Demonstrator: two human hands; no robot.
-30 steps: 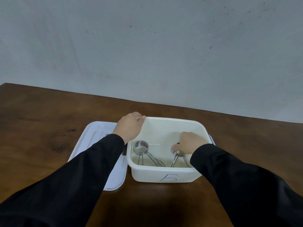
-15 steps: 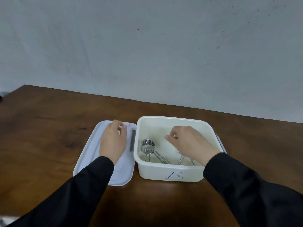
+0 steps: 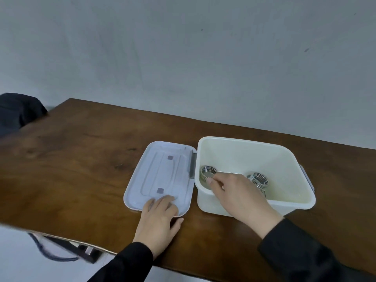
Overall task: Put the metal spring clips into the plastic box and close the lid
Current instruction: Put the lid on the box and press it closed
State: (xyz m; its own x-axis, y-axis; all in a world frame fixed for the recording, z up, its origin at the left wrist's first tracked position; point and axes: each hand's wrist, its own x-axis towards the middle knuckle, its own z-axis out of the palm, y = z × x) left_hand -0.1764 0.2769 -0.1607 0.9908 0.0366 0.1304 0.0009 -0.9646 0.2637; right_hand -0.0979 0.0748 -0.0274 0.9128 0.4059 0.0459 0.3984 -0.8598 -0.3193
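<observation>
A: What took up most of the view?

B: A dark wooden table (image 3: 81,159) ran across it, with a grey wall (image 3: 183,58) behind. At the far left edge sat a dark bundle (image 3: 18,112); I could not tell what it was.

A: And on the table?

B: The white plastic box (image 3: 284,204) stood open on the right side. Just beside it on the left, touching or nearly touching its wall, the lid (image 3: 160,176) lay flat on the wood, off the box.

A: Where were the hands?

B: The right hand (image 3: 242,196) reached over the box's near rim and down inside, its forefinger stretched toward the left, the other fingers loosely curled. Whether it pinched anything, I could not tell. The left hand (image 3: 158,218) lay flat, fingers spread on the lid's near edge, thumb on the table; it gripped nothing.

A: And the clips?

B: Inside the box. One metal spring clip (image 3: 208,173) showed its coil at the left wall, right at the tip of that forefinger. A second spring clip (image 3: 259,179) lay toward the middle of the floor, partly hidden behind the right hand.
</observation>
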